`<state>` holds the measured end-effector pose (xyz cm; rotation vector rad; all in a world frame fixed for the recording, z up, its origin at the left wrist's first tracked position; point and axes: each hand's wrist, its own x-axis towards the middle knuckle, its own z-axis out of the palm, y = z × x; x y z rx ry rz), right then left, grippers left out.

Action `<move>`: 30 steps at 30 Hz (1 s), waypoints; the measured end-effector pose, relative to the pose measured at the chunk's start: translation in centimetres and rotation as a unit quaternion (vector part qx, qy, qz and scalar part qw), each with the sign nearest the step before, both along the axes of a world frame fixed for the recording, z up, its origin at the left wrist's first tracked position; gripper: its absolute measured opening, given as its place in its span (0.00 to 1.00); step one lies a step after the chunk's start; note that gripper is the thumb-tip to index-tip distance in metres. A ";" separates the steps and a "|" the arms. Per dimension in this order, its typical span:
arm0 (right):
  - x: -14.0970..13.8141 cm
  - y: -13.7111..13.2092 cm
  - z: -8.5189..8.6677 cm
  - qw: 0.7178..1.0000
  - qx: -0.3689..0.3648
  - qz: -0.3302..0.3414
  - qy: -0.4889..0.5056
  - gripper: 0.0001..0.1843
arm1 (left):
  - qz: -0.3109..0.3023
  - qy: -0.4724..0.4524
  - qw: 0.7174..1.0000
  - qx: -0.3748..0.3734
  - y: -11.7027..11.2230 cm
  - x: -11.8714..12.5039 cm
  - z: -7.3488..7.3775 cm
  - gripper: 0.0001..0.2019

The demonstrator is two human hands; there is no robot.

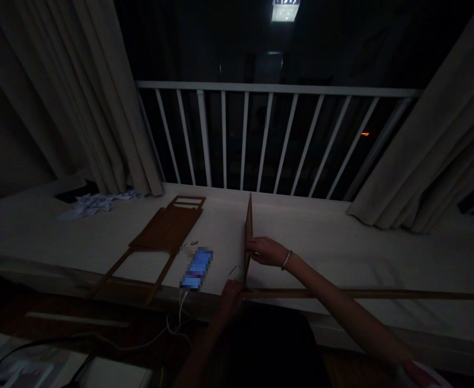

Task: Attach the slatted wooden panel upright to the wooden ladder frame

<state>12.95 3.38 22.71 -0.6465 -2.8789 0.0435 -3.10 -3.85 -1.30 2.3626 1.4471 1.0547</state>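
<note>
Right hand (263, 251) pinches upright brown panel (248, 237); left hand (232, 295) grips its near edge at 6 o'clock; bare ledge (342, 253) toward 3 o'clock

Two hands (263, 250), two curtains (99, 97), one phone (197, 268), three wooden pieces (248, 237) (one upright), one railing (277, 89).

a dim home room at night: curtains (99, 97), window railing (269, 89), white sill (342, 237)
</note>
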 end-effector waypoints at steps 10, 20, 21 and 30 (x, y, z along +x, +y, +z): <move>-0.7 1.1 -0.6 1.000 -0.020 0.021 -0.007 0.09 | 0.034 -0.058 0.995 -0.073 -0.4 -0.6 -0.3 0.10; -0.8 1.7 -0.6 0.999 -0.030 0.021 0.004 0.10 | 0.038 -0.066 0.989 -0.126 0.1 -1.1 1.5 0.07; -0.8 1.7 -0.7 0.999 -0.029 0.019 0.009 0.10 | 0.040 -0.067 0.989 -0.128 0.1 -1.0 1.5 0.07; -0.4 1.2 -0.6 0.999 -0.028 0.013 0.019 0.11 | 0.040 -0.053 0.990 -0.124 0.5 -0.9 0.7 0.06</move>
